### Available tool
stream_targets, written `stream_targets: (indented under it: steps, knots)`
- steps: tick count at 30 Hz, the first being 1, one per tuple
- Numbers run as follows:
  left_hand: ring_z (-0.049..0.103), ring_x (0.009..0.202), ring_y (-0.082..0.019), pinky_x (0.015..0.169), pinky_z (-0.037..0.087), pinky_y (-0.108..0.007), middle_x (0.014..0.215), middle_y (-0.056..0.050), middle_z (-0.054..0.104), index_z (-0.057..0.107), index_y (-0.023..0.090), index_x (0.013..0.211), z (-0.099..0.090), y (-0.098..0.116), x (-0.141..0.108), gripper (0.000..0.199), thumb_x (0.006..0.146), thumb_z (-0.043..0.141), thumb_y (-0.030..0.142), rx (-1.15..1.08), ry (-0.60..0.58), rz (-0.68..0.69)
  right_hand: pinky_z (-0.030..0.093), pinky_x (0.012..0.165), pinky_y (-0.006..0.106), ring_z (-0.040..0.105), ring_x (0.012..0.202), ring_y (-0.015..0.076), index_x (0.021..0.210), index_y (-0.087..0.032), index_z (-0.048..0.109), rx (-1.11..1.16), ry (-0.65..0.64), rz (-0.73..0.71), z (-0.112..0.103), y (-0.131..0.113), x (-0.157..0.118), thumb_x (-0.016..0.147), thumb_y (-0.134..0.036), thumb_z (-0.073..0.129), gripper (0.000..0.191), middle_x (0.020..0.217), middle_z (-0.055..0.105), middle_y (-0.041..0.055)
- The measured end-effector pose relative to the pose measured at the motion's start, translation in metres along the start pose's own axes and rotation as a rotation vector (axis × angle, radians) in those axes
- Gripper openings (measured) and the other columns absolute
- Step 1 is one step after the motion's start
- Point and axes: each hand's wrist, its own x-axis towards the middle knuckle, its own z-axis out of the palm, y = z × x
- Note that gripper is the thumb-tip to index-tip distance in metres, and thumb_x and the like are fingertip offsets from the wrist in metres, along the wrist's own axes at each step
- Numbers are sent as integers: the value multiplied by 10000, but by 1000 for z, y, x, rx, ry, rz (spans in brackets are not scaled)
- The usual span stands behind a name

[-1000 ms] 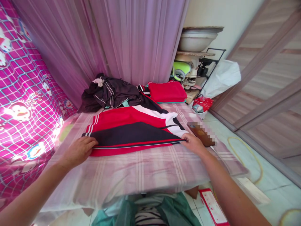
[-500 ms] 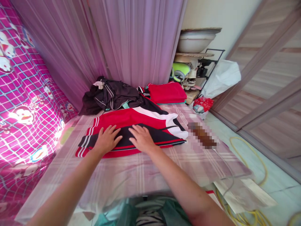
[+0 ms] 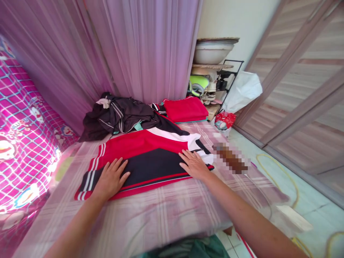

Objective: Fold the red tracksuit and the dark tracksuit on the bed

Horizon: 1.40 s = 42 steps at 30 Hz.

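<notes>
A red, black and white jacket [image 3: 150, 161] with striped trim lies spread on the plaid sheet [image 3: 161, 211]. Its near sleeve, black with red and white piping, is laid over the body, and the white collar points right. My left hand [image 3: 110, 178] rests flat on the jacket near its striped hem, fingers spread. Flat on the collar end lies my right hand [image 3: 195, 165], fingers a little apart. Neither hand grips the cloth.
Behind the jacket sit a dark clothes pile [image 3: 120, 113] and a folded red garment [image 3: 185, 109]. A blurred-out brown object [image 3: 231, 157] lies right of the collar, a cable running from it. Farther right stand a shoe rack [image 3: 228, 79] and a wooden wardrobe [image 3: 292, 71].
My hands have moved apart, the left toward the hem and the right toward the collar. The black sleeve now lies flatter and wider. The view has shifted slightly.
</notes>
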Motion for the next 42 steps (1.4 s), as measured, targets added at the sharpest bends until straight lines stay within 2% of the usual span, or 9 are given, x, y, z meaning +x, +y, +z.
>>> stream_targets:
  steps: [5, 11, 17, 21, 26, 29, 33, 36, 42]
  knots:
    - [405, 1410, -320, 1184, 238, -553, 1485, -104, 513, 542, 233, 1412, -15, -12, -14, 570, 959, 373, 534, 38, 32, -52, 242, 1174, 510, 356, 1440, 258, 1494, -234, 433, -55, 71, -6, 16, 6, -2, 1006, -483, 276, 570, 1554, 413, 99]
    - [411, 1404, -321, 1147, 338, -506, 1462, -107, 539, 558, 209, 1397, -11, -20, -18, 604, 943, 400, 574, -3, 7, -105, 275, 1151, 557, 384, 1422, 292, 1483, -222, 452, -73, 3, 18, 13, 6, 4, 986, -490, 307, 584, 1545, 423, 119]
    - [445, 1377, -326, 1144, 307, -551, 1455, -116, 544, 559, 211, 1394, -10, -13, -14, 589, 948, 396, 559, -9, -22, -87, 208, 1177, 568, 314, 1459, 274, 1523, -223, 380, 40, 149, -60, -24, -73, 38, 1008, -457, 280, 574, 1581, 358, 115]
    - [448, 1376, -322, 1143, 311, -539, 1459, -108, 542, 563, 215, 1389, -10, -14, -14, 590, 941, 407, 565, -21, -56, -107, 149, 1204, 530, 233, 1493, 243, 1529, -254, 366, 87, 52, -257, -24, -115, 61, 1014, -466, 301, 561, 1613, 294, 87]
    - [460, 1368, -314, 1135, 339, -510, 1461, -106, 541, 577, 218, 1370, -11, -20, -12, 615, 915, 425, 603, -93, -64, -121, 169, 1202, 527, 213, 1500, 247, 1535, -244, 351, 72, -128, -133, -2, -81, 63, 1006, -528, 284, 604, 1624, 262, 77]
    - [530, 1307, -289, 1102, 390, -460, 1401, -106, 598, 628, 220, 1305, -23, -25, 0, 605, 912, 399, 620, -189, -159, -134, 201, 1196, 517, 248, 1488, 244, 1535, -246, 351, 38, -87, -63, 4, -53, 53, 1011, -515, 282, 593, 1610, 301, 78]
    - [675, 1061, -283, 904, 500, -403, 1131, -106, 740, 728, 235, 1080, -44, -39, 30, 570, 946, 292, 577, -207, -301, -264, 240, 1181, 521, 314, 1462, 249, 1506, -247, 410, 15, -8, -71, 8, -42, 45, 1015, -490, 295, 560, 1580, 366, 85]
    - [691, 972, -287, 831, 504, -379, 1015, -119, 760, 729, 225, 1032, -50, -62, 56, 510, 944, 317, 513, -125, -227, -398, 267, 1170, 516, 341, 1448, 256, 1493, -242, 434, 2, 26, -82, 11, -45, 45, 1012, -486, 318, 552, 1564, 393, 94]
    - [638, 1135, -323, 933, 487, -414, 1222, -140, 700, 673, 208, 1220, -42, -124, 100, 430, 865, 471, 342, -74, -165, -469, 300, 1150, 523, 380, 1426, 270, 1469, -247, 473, -19, 74, -94, 15, -45, 46, 1007, -475, 353, 528, 1539, 433, 104]
